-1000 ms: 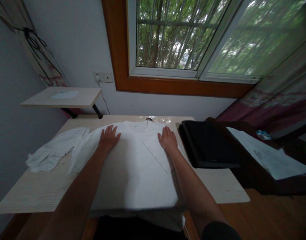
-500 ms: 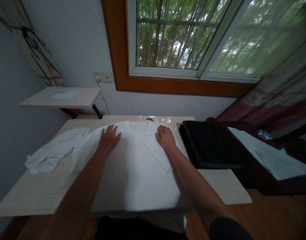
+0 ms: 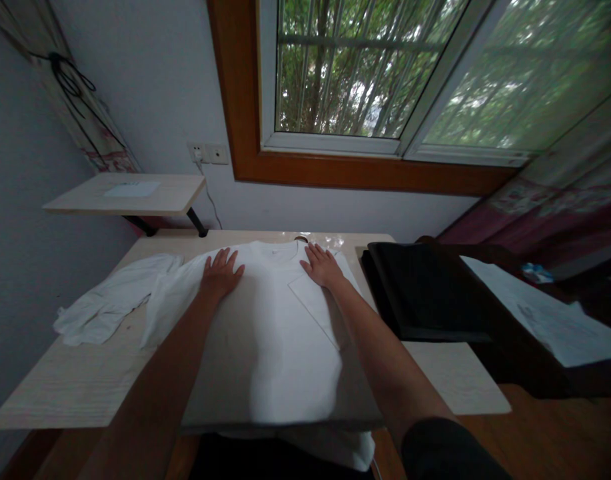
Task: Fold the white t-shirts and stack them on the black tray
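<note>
A white T-shirt (image 3: 275, 333) lies spread on the pale wooden table (image 3: 65, 393), its collar toward the window and its lower part hanging over the near edge. My left hand (image 3: 221, 273) rests flat on the left shoulder area with fingers spread. On the other side of the collar, my right hand (image 3: 324, 265) lies palm down on the cloth, fingers stretched out. A folded sleeve or flap makes a slanting line across the shirt's right side. Neither hand grips the fabric.
A crumpled white cloth (image 3: 110, 300) lies at the left, beneath a small raised shelf (image 3: 130, 193) bearing a paper. To the right is a black folder-like stack (image 3: 430, 293), with a sheet (image 3: 540, 310) beyond it. A window (image 3: 355, 73) fills the back.
My right hand has slid slightly left and away from me, closer to the collar. My left hand stays in place on the shirt. The view has shifted a little.
</note>
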The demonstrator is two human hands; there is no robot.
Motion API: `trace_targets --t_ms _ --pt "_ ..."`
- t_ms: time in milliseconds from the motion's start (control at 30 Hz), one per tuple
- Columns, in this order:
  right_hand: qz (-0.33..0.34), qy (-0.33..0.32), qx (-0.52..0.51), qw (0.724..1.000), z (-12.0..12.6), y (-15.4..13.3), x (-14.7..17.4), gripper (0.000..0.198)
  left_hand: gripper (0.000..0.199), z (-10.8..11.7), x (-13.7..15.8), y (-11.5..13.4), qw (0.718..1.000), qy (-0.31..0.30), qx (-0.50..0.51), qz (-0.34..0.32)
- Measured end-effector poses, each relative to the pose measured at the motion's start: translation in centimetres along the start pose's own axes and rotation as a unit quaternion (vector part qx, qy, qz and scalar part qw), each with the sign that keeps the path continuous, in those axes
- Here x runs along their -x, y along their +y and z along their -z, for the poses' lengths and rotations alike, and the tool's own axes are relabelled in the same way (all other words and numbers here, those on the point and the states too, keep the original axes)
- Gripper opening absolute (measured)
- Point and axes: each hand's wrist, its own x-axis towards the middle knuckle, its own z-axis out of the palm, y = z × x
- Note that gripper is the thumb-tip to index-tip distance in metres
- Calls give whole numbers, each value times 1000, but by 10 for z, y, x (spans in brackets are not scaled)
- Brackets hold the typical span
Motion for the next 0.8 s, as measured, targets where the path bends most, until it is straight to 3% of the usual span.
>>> trace_targets --t_ms 267,500,800 --pt "-3 76 1 997 7 -6 9 55 64 -2 1 1 1000 13 1 2" --pt "-68 133 -2 989 10 -3 27 47 59 2 4 3 997 74 -8 -9" --pt "-85 133 3 987 3 7 30 50 58 -2 -5 1 996 82 -7 -28"
